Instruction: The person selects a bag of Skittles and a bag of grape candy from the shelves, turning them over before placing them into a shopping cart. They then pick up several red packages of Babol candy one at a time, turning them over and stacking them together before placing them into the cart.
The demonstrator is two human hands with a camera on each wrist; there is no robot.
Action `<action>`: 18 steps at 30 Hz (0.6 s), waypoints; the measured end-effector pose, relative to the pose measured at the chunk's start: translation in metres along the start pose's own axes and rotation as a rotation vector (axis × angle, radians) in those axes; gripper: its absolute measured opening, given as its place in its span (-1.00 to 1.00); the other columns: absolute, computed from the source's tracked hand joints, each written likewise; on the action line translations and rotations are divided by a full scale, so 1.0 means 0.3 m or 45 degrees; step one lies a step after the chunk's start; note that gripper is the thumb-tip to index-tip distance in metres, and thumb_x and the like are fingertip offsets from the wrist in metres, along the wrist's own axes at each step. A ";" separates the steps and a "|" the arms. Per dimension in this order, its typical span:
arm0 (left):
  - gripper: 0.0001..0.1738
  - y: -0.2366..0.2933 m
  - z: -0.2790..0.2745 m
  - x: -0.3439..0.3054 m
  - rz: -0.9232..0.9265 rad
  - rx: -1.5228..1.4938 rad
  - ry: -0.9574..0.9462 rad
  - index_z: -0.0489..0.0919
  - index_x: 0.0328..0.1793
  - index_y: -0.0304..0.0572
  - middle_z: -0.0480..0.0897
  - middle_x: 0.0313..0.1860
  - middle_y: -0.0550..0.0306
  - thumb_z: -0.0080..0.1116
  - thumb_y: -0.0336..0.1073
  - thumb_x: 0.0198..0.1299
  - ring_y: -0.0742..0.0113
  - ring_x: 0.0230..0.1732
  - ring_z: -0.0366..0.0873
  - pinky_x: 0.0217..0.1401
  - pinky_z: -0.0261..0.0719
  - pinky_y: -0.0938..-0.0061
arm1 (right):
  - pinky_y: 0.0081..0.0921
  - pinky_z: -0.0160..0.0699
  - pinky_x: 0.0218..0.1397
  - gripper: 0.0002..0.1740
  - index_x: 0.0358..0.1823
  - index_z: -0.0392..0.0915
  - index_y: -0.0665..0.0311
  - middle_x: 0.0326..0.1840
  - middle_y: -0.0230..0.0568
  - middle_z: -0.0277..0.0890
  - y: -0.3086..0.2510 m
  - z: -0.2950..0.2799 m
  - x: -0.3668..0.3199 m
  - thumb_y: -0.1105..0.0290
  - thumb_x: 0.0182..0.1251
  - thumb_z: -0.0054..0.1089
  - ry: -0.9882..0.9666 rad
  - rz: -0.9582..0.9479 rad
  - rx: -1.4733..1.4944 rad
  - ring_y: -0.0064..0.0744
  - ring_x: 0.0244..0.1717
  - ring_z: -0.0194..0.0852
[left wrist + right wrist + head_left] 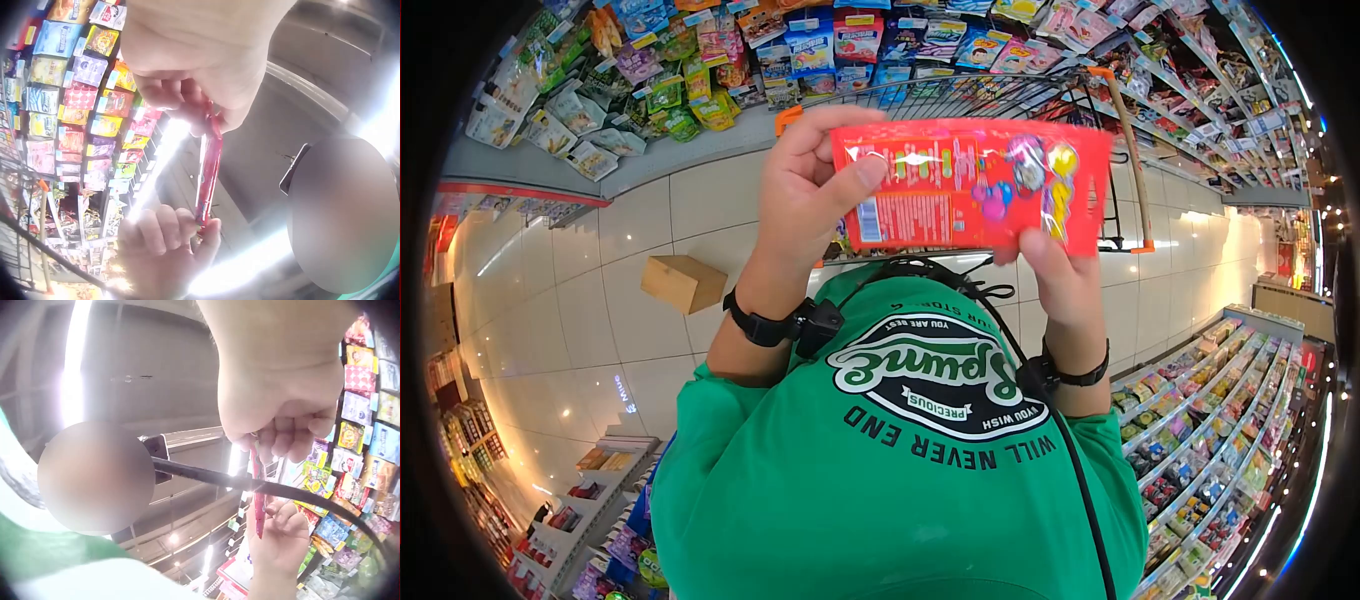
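Observation:
A flat red candy packet (930,215), with printed text, a barcode and colourful pictures, is held up in front of the green shirt. At its left end my left hand (805,185) pinches it, the thumb lying over the printed face. My right hand (1062,280) grips the lower edge near the right end, thumb on the face and fingers behind. Both wrist views show the packet edge-on: a thin red strip (209,169) between the hands in the left one, a narrow red edge (259,509) in the right one.
Beyond the packet stands a wire shopping cart (1135,190) with orange corners. Hanging bags of snacks (810,50) fill the racks ahead. A cardboard box (683,282) sits on the tiled floor (550,300) at left. Slanted shelves of packets (1200,440) lie at right.

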State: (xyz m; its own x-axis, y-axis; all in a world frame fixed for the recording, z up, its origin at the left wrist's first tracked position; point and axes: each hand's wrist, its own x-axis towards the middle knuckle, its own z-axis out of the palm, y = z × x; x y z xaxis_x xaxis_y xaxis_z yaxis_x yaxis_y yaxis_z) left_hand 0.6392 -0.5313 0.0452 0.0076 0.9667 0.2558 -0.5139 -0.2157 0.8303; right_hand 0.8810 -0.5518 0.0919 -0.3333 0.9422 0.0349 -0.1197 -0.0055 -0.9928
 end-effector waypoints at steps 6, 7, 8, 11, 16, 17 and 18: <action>-0.52 -0.070 0.082 0.020 -0.125 0.176 0.094 0.43 0.28 -0.25 0.62 -0.05 0.06 0.22 -0.44 0.22 0.49 -0.18 0.60 -0.17 0.58 0.59 | -0.62 0.44 -0.38 -0.78 -0.15 0.52 0.34 -0.37 -0.30 0.58 0.088 -0.050 0.102 0.31 0.40 0.15 0.047 0.078 -0.061 -0.58 -0.42 0.49; -0.52 -0.097 0.082 0.020 -0.136 0.176 0.109 0.43 0.28 -0.25 0.62 -0.05 0.06 0.22 -0.44 0.22 0.49 -0.18 0.60 -0.17 0.58 0.59 | -0.62 0.44 -0.38 -0.78 -0.15 0.52 0.34 -0.37 -0.30 0.58 0.111 -0.069 0.121 0.31 0.40 0.15 0.040 0.096 -0.056 -0.58 -0.42 0.49; -0.52 -0.130 0.078 0.020 -0.174 0.216 0.120 0.44 0.27 -0.24 0.61 -0.06 0.06 0.23 -0.43 0.22 0.50 -0.23 0.58 -0.22 0.58 0.60 | -0.63 0.44 -0.37 -0.78 -0.18 0.54 0.34 -0.38 -0.31 0.58 0.146 -0.096 0.134 0.30 0.40 0.15 0.047 0.140 -0.058 -0.59 -0.43 0.48; -0.53 -0.256 0.059 0.030 -0.212 0.273 0.172 0.46 0.29 -0.18 0.59 -0.24 0.21 0.23 -0.43 0.23 0.57 -0.44 0.51 -0.41 0.47 0.66 | -0.64 0.45 -0.34 -0.76 -0.25 0.58 0.36 -0.40 -0.32 0.59 0.246 -0.194 0.180 0.28 0.39 0.17 0.039 0.223 -0.080 -0.61 -0.40 0.49; -0.69 -0.470 0.030 0.068 -0.306 0.426 0.422 0.59 0.11 -0.23 0.60 -0.21 0.21 0.25 -0.39 0.24 0.59 -0.44 0.49 -0.42 0.46 0.70 | -0.63 0.38 -0.31 -0.74 -0.32 0.56 0.35 -0.47 -0.36 0.54 0.460 -0.427 0.294 0.28 0.43 0.11 -0.049 0.410 -0.129 -0.63 -0.43 0.40; -0.69 -0.536 0.002 0.076 -0.301 0.453 0.481 0.58 0.11 -0.23 0.60 -0.20 0.21 0.25 -0.38 0.24 0.60 -0.42 0.50 -0.41 0.46 0.70 | -0.64 0.35 -0.33 -0.73 -0.33 0.56 0.35 -0.49 -0.37 0.51 0.523 -0.488 0.321 0.28 0.44 0.08 -0.058 0.437 -0.096 -0.63 -0.45 0.38; -0.70 -0.605 -0.042 0.074 -0.307 0.484 0.490 0.58 0.10 -0.23 0.61 -0.16 0.20 0.24 -0.37 0.25 0.58 -0.35 0.53 -0.33 0.50 0.68 | -0.66 0.31 -0.35 -0.73 -0.34 0.55 0.34 -0.52 -0.40 0.47 0.593 -0.549 0.350 0.29 0.46 0.05 -0.045 0.474 -0.145 -0.63 -0.47 0.36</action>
State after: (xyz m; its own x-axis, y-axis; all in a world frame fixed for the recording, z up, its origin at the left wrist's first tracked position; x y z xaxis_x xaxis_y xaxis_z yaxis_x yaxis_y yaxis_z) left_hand 0.7218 -0.4689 -0.1060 -0.2623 0.9597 -0.1012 -0.1923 0.0508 0.9800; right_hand 0.9786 -0.3986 -0.0999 -0.3665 0.8705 -0.3284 0.1194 -0.3061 -0.9445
